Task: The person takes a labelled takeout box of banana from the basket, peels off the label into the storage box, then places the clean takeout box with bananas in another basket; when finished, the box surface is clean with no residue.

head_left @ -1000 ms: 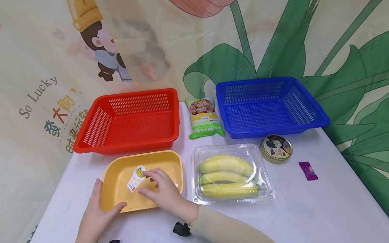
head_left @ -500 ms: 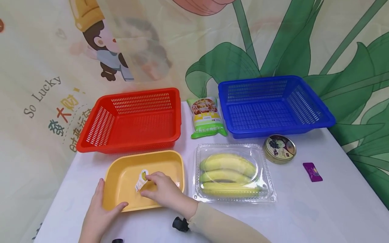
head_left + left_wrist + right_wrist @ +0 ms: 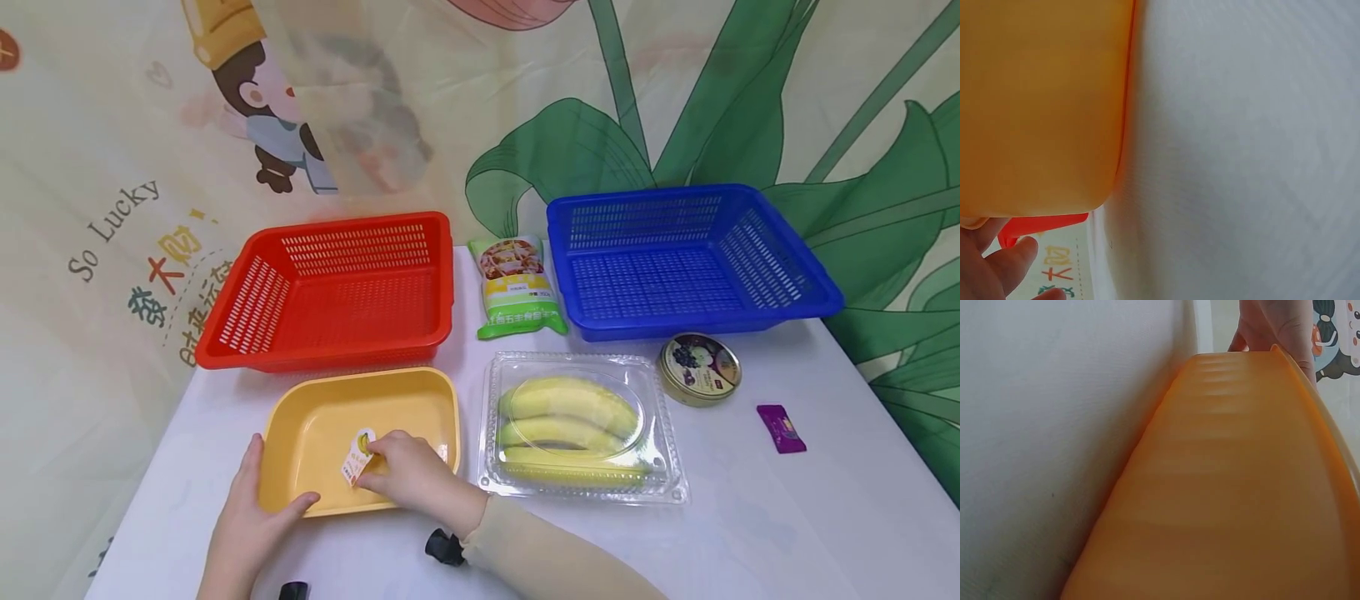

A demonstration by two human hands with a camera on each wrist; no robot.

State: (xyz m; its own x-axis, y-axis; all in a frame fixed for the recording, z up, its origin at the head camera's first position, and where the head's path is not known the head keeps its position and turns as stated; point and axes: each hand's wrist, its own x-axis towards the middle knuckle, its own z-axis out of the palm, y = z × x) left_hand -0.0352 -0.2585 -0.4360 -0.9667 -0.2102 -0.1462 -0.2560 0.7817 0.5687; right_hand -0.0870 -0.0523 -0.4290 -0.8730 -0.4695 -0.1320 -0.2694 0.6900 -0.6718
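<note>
Head view, listed by size: white table across the lower frame; red basket centre left; blue basket upper right; clear banana box at centre; yellow tray lower left. My left hand grips the tray's near-left corner. My right hand pinches a small banana sticker inside the tray.
</note>
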